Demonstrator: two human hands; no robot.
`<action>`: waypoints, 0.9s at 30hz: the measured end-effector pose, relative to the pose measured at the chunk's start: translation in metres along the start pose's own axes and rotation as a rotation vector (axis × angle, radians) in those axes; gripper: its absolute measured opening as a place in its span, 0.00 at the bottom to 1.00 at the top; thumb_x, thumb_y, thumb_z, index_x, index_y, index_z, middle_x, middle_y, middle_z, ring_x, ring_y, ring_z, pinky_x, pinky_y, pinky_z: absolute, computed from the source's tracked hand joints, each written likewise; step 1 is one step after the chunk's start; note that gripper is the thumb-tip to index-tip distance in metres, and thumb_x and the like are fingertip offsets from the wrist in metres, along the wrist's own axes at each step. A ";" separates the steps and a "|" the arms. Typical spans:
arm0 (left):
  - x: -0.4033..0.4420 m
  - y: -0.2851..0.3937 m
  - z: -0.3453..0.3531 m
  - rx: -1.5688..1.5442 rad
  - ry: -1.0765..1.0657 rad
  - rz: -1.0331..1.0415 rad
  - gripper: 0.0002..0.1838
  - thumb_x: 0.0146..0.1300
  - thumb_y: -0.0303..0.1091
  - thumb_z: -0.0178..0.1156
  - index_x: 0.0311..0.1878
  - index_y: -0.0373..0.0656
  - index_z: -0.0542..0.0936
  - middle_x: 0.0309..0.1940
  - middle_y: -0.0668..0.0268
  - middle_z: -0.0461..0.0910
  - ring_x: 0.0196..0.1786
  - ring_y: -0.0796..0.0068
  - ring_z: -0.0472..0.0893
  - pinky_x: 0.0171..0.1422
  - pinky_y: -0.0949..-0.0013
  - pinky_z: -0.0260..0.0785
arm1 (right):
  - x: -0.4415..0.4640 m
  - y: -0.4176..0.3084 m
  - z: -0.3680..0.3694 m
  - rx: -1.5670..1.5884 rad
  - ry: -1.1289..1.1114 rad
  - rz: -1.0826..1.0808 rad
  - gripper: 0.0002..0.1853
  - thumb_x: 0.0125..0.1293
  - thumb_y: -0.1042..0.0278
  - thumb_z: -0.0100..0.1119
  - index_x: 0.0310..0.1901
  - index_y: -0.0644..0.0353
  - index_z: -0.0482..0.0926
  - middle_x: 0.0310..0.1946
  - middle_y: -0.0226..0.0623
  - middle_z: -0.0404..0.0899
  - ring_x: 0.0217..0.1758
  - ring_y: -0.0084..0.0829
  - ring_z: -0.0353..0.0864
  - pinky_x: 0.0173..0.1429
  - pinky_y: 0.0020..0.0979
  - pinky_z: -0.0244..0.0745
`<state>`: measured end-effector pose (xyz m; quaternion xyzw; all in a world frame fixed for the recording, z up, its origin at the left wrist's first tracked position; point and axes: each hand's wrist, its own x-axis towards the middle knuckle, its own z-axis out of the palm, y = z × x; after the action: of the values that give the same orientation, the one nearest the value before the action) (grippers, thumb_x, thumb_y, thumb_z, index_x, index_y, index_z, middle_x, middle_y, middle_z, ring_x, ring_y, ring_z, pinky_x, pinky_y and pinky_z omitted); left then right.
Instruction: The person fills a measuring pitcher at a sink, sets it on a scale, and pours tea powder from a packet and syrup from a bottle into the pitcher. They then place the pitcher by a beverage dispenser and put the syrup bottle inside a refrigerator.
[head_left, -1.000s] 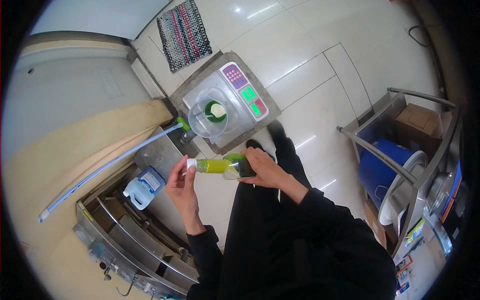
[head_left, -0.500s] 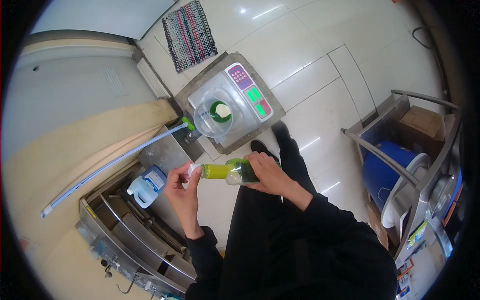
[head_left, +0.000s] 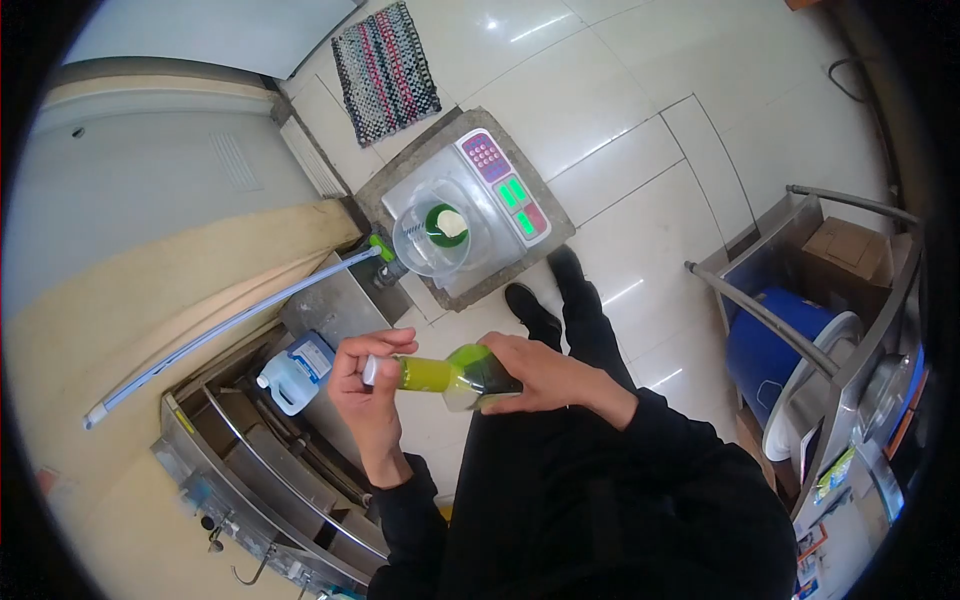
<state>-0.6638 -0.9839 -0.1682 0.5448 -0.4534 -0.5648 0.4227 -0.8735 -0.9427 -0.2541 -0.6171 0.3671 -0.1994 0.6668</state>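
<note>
Head view: left hand (head_left: 366,400) pinches white cap (head_left: 372,370) at the bottle's mouth, thumb against fingers; right hand (head_left: 548,374) is wrapped round the lower body of the bottle (head_left: 462,380). Bottle is up in front of the person's dark clothing, tipped well over, neck toward the left hand. Progress, as judged: bottle in hand, cap at the neck end, green contents (head_left: 436,238) in the clear container (head_left: 412,264) on the scale (head_left: 495,245). Whether the cap is loose, tight or partway round, can't tell (fingers cover the join), so what's left on it is open too. Bottle looks clear, yellow-green along the neck, brighter green at the shoulder, darker toward the base; label, if any, not readable. Container sits upright with a pale lump (head_left: 451,224) showing in the green (could be foam or a solid, too small to say). Scale displays glow green, digits unreadable.
</note>
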 end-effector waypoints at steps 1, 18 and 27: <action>0.001 0.004 0.001 -0.028 0.026 0.002 0.16 0.61 0.37 0.63 0.46 0.37 0.72 0.50 0.52 0.77 0.49 0.67 0.79 0.57 0.65 0.68 | -0.001 -0.006 -0.003 0.044 -0.037 -0.006 0.36 0.53 0.54 0.69 0.57 0.63 0.60 0.47 0.49 0.70 0.54 0.50 0.71 0.56 0.42 0.67; -0.011 0.043 -0.003 -0.258 -0.009 0.222 0.22 0.55 0.47 0.68 0.46 0.40 0.83 0.33 0.56 0.80 0.44 0.54 0.81 0.57 0.49 0.69 | -0.011 -0.042 -0.015 0.510 -0.342 -0.221 0.36 0.55 0.54 0.69 0.58 0.63 0.59 0.48 0.48 0.74 0.49 0.38 0.77 0.50 0.33 0.73; -0.022 0.075 0.038 -0.108 0.271 0.239 0.31 0.73 0.51 0.43 0.12 0.47 0.66 0.07 0.66 0.67 0.20 0.63 0.81 0.45 0.63 0.69 | -0.009 -0.061 -0.023 0.067 -0.162 -0.208 0.36 0.53 0.53 0.71 0.56 0.64 0.64 0.45 0.49 0.73 0.47 0.48 0.76 0.52 0.38 0.70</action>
<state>-0.7023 -0.9780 -0.0901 0.5346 -0.4226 -0.4556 0.5727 -0.8846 -0.9611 -0.1920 -0.6432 0.2393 -0.2291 0.6903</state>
